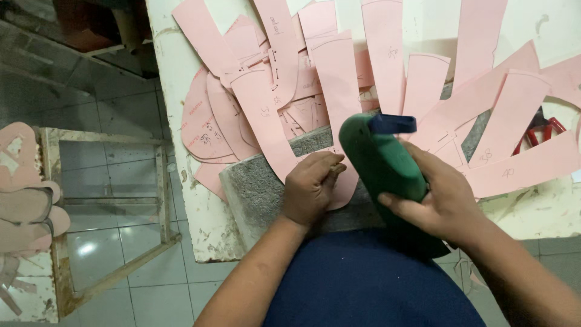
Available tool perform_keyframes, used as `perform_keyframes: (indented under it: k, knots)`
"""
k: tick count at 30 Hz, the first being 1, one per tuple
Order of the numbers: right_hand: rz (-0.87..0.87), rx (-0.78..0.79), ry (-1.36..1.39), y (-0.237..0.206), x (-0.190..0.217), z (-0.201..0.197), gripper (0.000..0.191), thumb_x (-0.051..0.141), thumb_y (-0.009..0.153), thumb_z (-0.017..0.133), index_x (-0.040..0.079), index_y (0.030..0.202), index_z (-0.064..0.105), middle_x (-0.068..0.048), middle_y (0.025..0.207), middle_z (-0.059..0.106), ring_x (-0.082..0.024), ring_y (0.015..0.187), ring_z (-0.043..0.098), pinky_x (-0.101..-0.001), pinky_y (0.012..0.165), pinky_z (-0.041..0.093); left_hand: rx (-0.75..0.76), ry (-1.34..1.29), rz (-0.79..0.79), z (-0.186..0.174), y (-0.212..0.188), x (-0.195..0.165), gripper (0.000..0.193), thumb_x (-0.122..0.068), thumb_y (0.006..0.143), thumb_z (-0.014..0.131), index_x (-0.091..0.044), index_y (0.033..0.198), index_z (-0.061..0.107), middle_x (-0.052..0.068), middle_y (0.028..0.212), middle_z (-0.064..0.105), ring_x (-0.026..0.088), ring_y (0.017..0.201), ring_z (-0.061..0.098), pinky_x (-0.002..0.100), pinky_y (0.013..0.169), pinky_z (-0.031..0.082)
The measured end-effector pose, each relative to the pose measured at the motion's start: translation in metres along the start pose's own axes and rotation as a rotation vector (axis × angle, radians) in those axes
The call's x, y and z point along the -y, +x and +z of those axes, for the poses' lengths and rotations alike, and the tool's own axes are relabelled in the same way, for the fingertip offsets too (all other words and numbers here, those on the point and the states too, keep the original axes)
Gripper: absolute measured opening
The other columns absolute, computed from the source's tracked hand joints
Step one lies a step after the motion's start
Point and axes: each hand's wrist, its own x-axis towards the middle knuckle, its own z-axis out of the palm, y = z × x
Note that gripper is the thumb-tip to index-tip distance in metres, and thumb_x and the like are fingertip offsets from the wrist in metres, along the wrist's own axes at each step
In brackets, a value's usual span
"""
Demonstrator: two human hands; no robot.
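Observation:
My right hand grips a green shoe-shaped plastic form with a dark blue piece at its top, tilted against my lap. My left hand is closed with its fingertips pinching the lower end of a long pink paper pattern piece that lies against the green form. Both hands rest over a grey stone slab at the near edge of the white worktable.
Many pink paper pattern pieces fan across the table, some with handwritten marks. Red-handled scissors peek out at the right under the papers. A metal-framed glass stand sits on the tiled floor at left, beside stacked pinkish cut-outs.

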Motion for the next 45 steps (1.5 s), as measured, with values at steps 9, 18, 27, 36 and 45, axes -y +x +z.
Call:
perform_keyframes:
  k: [9, 18, 27, 36, 45]
  knots:
    - [-0.065, 0.067, -0.054, 0.008, 0.025, 0.001, 0.079, 0.036, 0.072, 0.080, 0.009, 0.142, 0.055, -0.019, 0.112, 0.074, -0.030, 0.103, 0.073, -0.0396, 0.087, 0.055, 0.001, 0.153, 0.027, 0.006, -0.008, 0.015, 0.011, -0.006, 0.093, 0.070, -0.003, 0.104, 0.070, 0.016, 0.101, 0.072, 0.034, 0.088, 0.072, 0.038, 0.077, 0.059]
    - [0.096, -0.085, -0.063, 0.010, -0.017, 0.009, 0.080, 0.037, 0.077, 0.076, 0.007, 0.147, 0.053, -0.022, 0.115, 0.072, -0.034, 0.104, 0.071, -0.0435, 0.090, 0.053, -0.064, -0.389, -0.349, -0.005, -0.001, 0.016, 0.024, -0.017, 0.110, 0.055, 0.000, 0.111, 0.072, 0.004, 0.111, 0.064, 0.013, 0.092, 0.068, 0.028, 0.084, 0.063]
    - [0.242, -0.112, 0.100, 0.009, -0.057, 0.013, 0.063, 0.041, 0.082, 0.067, 0.001, 0.131, 0.061, -0.021, 0.104, 0.073, -0.031, 0.091, 0.073, -0.0428, 0.081, 0.057, -0.058, -0.128, -0.412, -0.007, -0.013, -0.001, 0.013, -0.015, 0.100, 0.070, -0.003, 0.103, 0.073, 0.006, 0.087, 0.077, 0.012, 0.079, 0.074, 0.025, 0.071, 0.061]
    - [0.234, -0.112, 0.130, 0.008, -0.058, 0.012, 0.063, 0.039, 0.079, 0.068, 0.002, 0.130, 0.062, -0.020, 0.103, 0.073, -0.030, 0.090, 0.073, -0.0419, 0.080, 0.057, -0.084, -0.191, -0.412, 0.000, -0.014, 0.005, 0.012, -0.011, 0.099, 0.068, -0.001, 0.106, 0.069, 0.009, 0.092, 0.078, 0.013, 0.083, 0.074, 0.026, 0.074, 0.061]
    - [0.199, -0.111, 0.123, 0.007, -0.060, 0.012, 0.062, 0.041, 0.081, 0.068, 0.002, 0.128, 0.063, -0.019, 0.102, 0.073, -0.030, 0.091, 0.073, -0.0419, 0.081, 0.057, -0.041, -0.166, -0.413, 0.004, -0.016, 0.002, 0.013, -0.013, 0.102, 0.066, 0.000, 0.106, 0.068, 0.009, 0.092, 0.079, 0.013, 0.086, 0.078, 0.026, 0.076, 0.063]
